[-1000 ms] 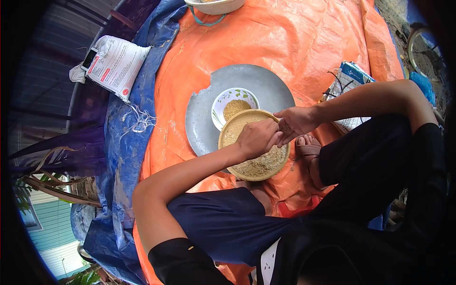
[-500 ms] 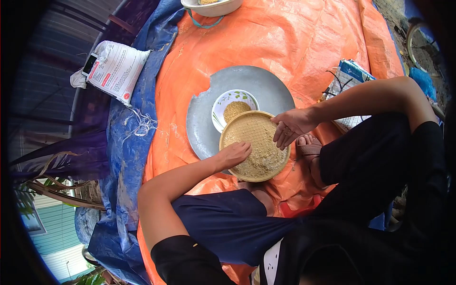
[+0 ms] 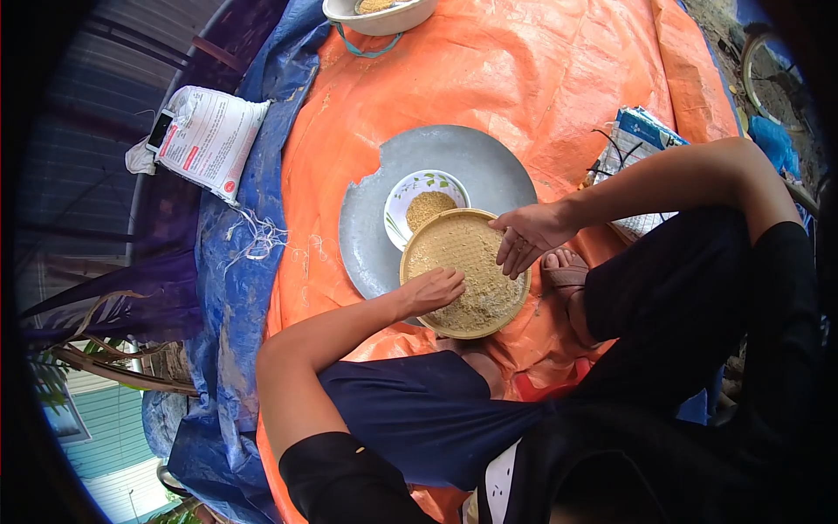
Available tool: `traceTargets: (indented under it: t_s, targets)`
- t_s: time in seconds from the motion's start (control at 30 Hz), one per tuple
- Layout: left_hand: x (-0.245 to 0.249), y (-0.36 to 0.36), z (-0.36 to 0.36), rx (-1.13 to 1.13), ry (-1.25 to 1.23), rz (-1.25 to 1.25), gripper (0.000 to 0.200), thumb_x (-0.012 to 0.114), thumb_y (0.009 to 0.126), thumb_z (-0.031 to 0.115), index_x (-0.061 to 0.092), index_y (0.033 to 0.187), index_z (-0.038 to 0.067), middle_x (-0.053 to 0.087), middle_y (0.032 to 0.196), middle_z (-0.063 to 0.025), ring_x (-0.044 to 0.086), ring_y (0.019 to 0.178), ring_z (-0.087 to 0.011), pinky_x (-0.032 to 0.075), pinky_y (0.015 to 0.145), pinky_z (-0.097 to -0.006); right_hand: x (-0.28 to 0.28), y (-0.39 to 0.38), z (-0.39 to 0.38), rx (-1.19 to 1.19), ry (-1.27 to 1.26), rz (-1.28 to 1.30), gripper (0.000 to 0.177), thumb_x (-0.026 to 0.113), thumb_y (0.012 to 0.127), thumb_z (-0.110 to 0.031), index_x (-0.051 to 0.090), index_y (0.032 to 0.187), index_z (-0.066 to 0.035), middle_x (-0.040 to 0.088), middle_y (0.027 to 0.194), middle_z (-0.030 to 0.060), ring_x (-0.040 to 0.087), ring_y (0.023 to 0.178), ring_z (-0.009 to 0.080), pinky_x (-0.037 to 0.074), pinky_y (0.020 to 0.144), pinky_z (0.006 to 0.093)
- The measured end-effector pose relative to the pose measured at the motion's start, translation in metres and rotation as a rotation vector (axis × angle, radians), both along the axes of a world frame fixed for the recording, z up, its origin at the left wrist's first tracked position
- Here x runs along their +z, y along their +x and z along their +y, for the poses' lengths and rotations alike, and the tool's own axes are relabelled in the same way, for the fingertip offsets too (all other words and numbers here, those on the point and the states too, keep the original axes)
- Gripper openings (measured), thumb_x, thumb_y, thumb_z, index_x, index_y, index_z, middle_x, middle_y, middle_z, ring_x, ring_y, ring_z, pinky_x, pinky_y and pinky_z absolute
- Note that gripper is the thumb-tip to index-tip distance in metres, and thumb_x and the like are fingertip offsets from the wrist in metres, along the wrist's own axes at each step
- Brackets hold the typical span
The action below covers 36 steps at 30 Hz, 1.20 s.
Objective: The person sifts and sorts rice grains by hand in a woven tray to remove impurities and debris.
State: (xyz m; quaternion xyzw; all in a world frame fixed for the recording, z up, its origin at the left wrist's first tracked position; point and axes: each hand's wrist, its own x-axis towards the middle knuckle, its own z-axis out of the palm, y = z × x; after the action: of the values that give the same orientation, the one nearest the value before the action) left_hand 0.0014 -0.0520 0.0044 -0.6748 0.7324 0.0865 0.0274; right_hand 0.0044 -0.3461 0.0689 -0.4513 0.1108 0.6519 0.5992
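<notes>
A round woven sieve holding grain and chaff rests in front of me, its far edge overlapping a white bowl with a leaf pattern. Grain lies in that bowl, which stands on a grey round metal tray. My left hand is over the sieve's left side, fingers bent together at the grain; what they pinch, if anything, is too small to name. At the right rim is my right hand, palm partly turned up, fingers stretched out over the sieve.
An orange tarp lies under everything, with a blue tarp at its left. A white printed sack sits at the left, a basin at the top. Near my right forearm is another bag. My sandalled foot is beside the sieve.
The fingers of my left hand have curled in more over the grain. My right hand keeps about the same place at the rim. The whole view has shifted slightly.
</notes>
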Motion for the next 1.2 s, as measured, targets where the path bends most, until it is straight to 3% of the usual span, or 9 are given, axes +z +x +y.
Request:
traceTargets:
  t_s: [0.13, 0.33, 0.43, 0.73, 0.83, 1.03, 1.2]
  targets:
    - [0.004, 0.0, -0.005, -0.012, -0.226, -0.086, 0.029, 0.051, 0.083, 0.016, 0.058, 0.105, -0.001, 0.052, 0.104, -0.0088, 0.055, 0.097, -0.0196, 0.047, 0.083, -0.0326, 0.0, 0.0, 0.0, -0.002, -0.002, 0.007, 0.076, 0.034, 0.096, -0.054, 0.044, 0.125, 0.015, 0.052, 0.124, 0.0303, 0.056, 0.115, 0.0356, 0.044, 0.102, 0.0387]
    - [-0.009, 0.0, 0.002, -0.042, 0.068, 0.05, 0.016, 0.052, 0.08, 0.014, 0.06, 0.088, 0.002, 0.053, 0.09, -0.0078, 0.058, 0.085, -0.0193, 0.049, 0.076, -0.0305, 0.002, 0.0, 0.002, 0.004, -0.006, -0.005, 0.077, 0.034, 0.096, -0.054, 0.042, 0.127, 0.015, 0.051, 0.125, 0.0308, 0.055, 0.116, 0.0357, 0.044, 0.102, 0.0389]
    - [-0.008, 0.001, 0.002, -0.053, 0.027, 0.023, 0.012, 0.053, 0.079, 0.013, 0.06, 0.079, 0.003, 0.052, 0.083, -0.0074, 0.059, 0.077, -0.0201, 0.051, 0.071, -0.03, 0.0, 0.001, 0.003, 0.011, 0.004, -0.005, 0.077, 0.034, 0.096, -0.054, 0.041, 0.127, 0.016, 0.051, 0.125, 0.0305, 0.055, 0.116, 0.0355, 0.044, 0.102, 0.0389]
    - [-0.014, 0.002, 0.001, -0.074, 0.161, 0.034, 0.01, 0.052, 0.08, 0.012, 0.056, 0.081, 0.003, 0.053, 0.083, -0.009, 0.06, 0.077, -0.0213, 0.051, 0.069, -0.0312, 0.005, 0.001, 0.003, 0.016, 0.011, -0.012, 0.078, 0.034, 0.095, -0.055, 0.041, 0.127, 0.016, 0.051, 0.124, 0.0301, 0.056, 0.115, 0.0357, 0.044, 0.102, 0.0392]
    - [-0.012, 0.002, 0.001, -0.042, 0.074, 0.033, 0.009, 0.054, 0.078, 0.011, 0.056, 0.079, 0.002, 0.056, 0.076, -0.0107, 0.063, 0.073, -0.0231, 0.052, 0.065, -0.0334, 0.007, 0.0, 0.003, 0.01, 0.004, -0.013, 0.079, 0.034, 0.095, -0.056, 0.039, 0.128, 0.016, 0.051, 0.125, 0.0306, 0.056, 0.115, 0.0357, 0.044, 0.102, 0.0393]
    - [-0.001, 0.016, -0.002, 0.2, 0.114, 0.187, 0.014, 0.051, 0.082, 0.009, 0.05, 0.094, 0.001, 0.054, 0.086, -0.0136, 0.062, 0.082, -0.0292, 0.052, 0.069, -0.0374, 0.005, 0.0, 0.0, 0.018, 0.013, -0.014, 0.08, 0.035, 0.095, -0.056, 0.038, 0.129, 0.016, 0.05, 0.126, 0.0314, 0.055, 0.117, 0.036, 0.043, 0.103, 0.0395]
    - [0.004, 0.018, -0.01, 0.355, 0.076, 0.218, 0.014, 0.05, 0.082, 0.005, 0.048, 0.094, 0.0, 0.052, 0.086, -0.0145, 0.06, 0.084, -0.0311, 0.051, 0.069, -0.0394, -0.004, 0.001, -0.003, 0.017, 0.011, -0.008, 0.082, 0.035, 0.094, -0.058, 0.038, 0.129, 0.016, 0.049, 0.126, 0.0319, 0.054, 0.118, 0.0366, 0.043, 0.103, 0.0396]
